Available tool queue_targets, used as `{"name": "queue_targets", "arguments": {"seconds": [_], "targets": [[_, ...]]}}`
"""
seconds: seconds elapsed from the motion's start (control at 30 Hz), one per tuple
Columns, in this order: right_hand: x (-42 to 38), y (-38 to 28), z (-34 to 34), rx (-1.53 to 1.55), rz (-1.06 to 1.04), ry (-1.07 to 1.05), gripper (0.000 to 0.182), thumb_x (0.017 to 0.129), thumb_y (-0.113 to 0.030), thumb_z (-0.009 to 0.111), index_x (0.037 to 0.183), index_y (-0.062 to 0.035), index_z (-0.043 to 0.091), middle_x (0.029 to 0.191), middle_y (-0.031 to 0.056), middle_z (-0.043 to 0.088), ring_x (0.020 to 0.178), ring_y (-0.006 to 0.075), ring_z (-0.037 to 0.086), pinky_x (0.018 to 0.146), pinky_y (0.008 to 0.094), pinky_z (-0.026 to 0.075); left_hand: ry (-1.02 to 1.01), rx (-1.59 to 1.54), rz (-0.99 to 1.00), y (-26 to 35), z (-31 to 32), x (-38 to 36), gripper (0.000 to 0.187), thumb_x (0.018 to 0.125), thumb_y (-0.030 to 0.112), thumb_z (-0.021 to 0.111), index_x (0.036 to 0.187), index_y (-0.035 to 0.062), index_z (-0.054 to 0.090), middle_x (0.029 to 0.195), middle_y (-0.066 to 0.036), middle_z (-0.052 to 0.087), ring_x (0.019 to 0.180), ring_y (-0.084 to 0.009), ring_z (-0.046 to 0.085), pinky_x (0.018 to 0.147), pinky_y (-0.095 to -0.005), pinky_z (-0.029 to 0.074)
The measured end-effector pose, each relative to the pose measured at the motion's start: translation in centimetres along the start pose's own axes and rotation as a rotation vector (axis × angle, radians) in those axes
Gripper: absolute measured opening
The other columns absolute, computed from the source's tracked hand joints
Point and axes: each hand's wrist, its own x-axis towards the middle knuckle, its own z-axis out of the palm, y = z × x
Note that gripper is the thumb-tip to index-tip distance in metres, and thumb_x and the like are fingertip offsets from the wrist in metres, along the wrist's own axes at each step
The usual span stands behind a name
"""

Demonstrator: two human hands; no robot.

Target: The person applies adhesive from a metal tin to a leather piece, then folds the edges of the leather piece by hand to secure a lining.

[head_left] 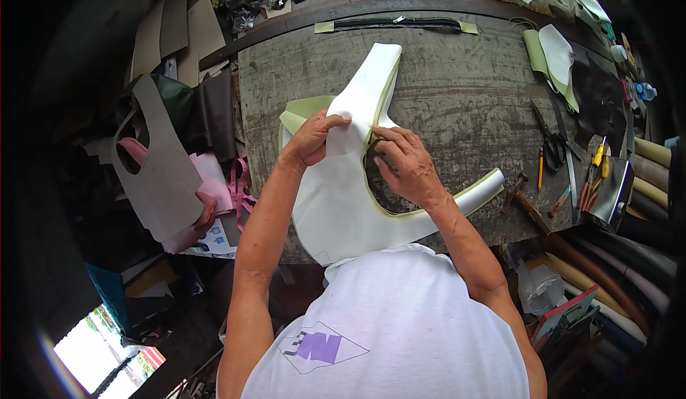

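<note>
A large white leather-like bag panel point(332, 199) with a yellow-green underside lies on the workbench, its curved cutout edged in green. One strap-like arm of the panel points away from me and another reaches to the right. My left hand point(312, 139) grips the panel left of the cutout, thumb on top and fingers partly hidden beneath. At the cutout's upper edge, my right hand point(409, 164) has its fingers bent, the fingertips closed on the green-edged border. A yellow-green flap point(309, 106) shows behind my left hand.
A black zipper point(396, 23) with green ends lies at the back of the worn workbench point(457, 91). On the right are black scissors point(552, 141), a hammer point(525, 202) and yellow-handled tools point(599, 154). A grey bag-shaped template point(161, 184) and pink pieces point(211, 174) are at left.
</note>
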Motion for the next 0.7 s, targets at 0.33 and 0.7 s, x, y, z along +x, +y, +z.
{"name": "queue_targets", "arguments": {"seconds": [0.33,0.7], "targets": [[-12.4,4.6,-6.8,-0.383,0.484,0.151,0.025,0.089,-0.005,0.065,0.113,-0.0013,0.058,0.129,0.0177,0.048,0.116,0.0341,0.055,0.084,0.0382,0.053,-0.022,0.482,0.084,0.9,0.6,2.7,0.034,0.091,0.025,0.069,0.116,0.0015,0.065,0.102,-0.002,0.069,0.090,-0.0088,0.062,0.081,-0.0275,0.051],[-23.5,1.2,-9.4,-0.312,0.880,0.331,0.026,0.089,-0.005,0.062,0.114,0.0004,0.057,0.131,0.0189,0.046,0.116,0.0330,0.053,0.088,0.0386,0.049,-0.089,1.233,0.041,3.8,3.8,5.1,0.036,0.095,0.024,0.060,0.119,-0.0029,0.063,0.100,-0.008,0.068,0.089,-0.0171,0.061,0.084,-0.0349,0.049]]}}
